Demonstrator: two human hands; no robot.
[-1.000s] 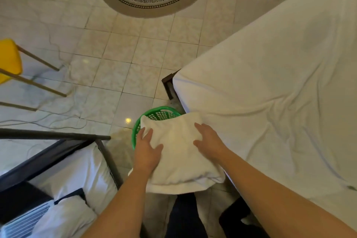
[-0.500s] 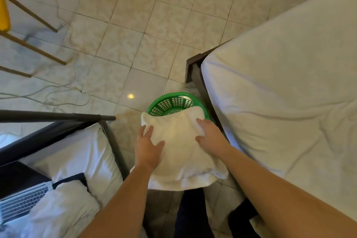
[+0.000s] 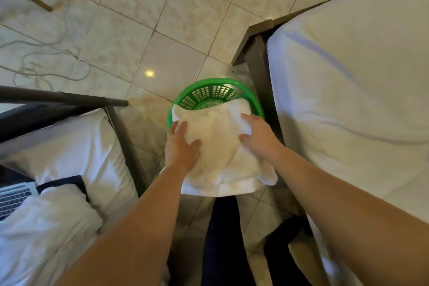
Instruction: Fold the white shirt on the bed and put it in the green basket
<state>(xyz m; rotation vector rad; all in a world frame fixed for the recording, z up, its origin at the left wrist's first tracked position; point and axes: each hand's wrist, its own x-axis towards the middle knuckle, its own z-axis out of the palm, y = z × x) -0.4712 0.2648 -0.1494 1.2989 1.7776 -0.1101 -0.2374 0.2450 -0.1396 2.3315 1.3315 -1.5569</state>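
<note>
The folded white shirt (image 3: pixel 220 146) is a thick flat bundle held over the near half of the round green basket (image 3: pixel 209 90), which stands on the tiled floor between two beds. My left hand (image 3: pixel 181 146) grips the shirt's left side, fingers spread on top. My right hand (image 3: pixel 257 137) grips its right side near the basket's right rim. The shirt's far edge dips inside the basket while its near edge hangs past the rim toward me. Most of the basket's bottom is hidden.
A bed with a white sheet (image 3: pixel 348 100) and dark frame corner (image 3: pixel 253 44) borders the basket on the right. On the left, another dark-framed bed (image 3: pixel 69 100) carries white pillows and a laptop (image 3: pixel 14 197). A white cable (image 3: pixel 46 58) loops on the floor. My dark-trousered legs (image 3: pixel 222 239) stand below.
Both hands have carried the folded shirt off the bed's edge and down over the basket. More of the basket's far rim and wall shows as the view tilts down.
</note>
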